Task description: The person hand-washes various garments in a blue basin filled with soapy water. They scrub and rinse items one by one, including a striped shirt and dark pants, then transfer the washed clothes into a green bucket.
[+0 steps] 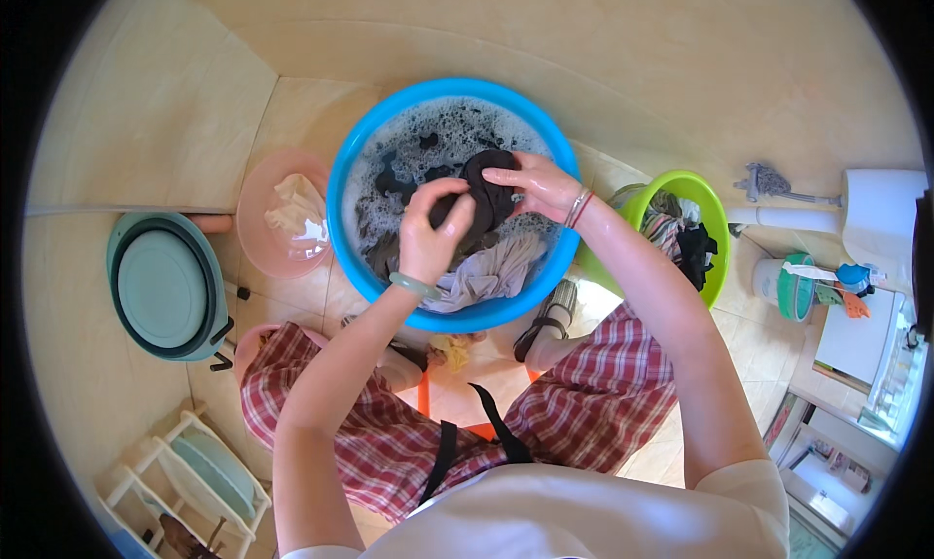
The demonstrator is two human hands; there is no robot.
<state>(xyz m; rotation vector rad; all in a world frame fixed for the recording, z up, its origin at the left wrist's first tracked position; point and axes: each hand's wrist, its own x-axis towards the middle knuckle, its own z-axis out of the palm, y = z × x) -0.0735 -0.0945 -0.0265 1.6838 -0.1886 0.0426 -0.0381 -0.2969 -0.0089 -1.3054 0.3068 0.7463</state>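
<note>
A large blue basin (pixel 342 204) of foamy water (pixel 443 121) stands in front of me. Both hands hold a dark piece of cloth (pixel 489 201) over the suds. My right hand (pixel 541 186) grips its upper right part, thumb on top. My left hand (pixel 437 230) pinches its left side with curled fingers. Below them a pale greyish garment (pixel 498 269) lies bunched in the near part of the basin. More dark fabric (pixel 387 252) is partly sunk at the left of the water.
At the left are a pink basin (pixel 255 218) with pale cloth and a green collapsible basin (pixel 126 296). A lime-green bucket (pixel 722 230) of clothes stands right. A white shelf (pixel 161 442) is lower left; a cleaning-supply bucket (pixel 773 279) is far right. Tiled walls close in behind.
</note>
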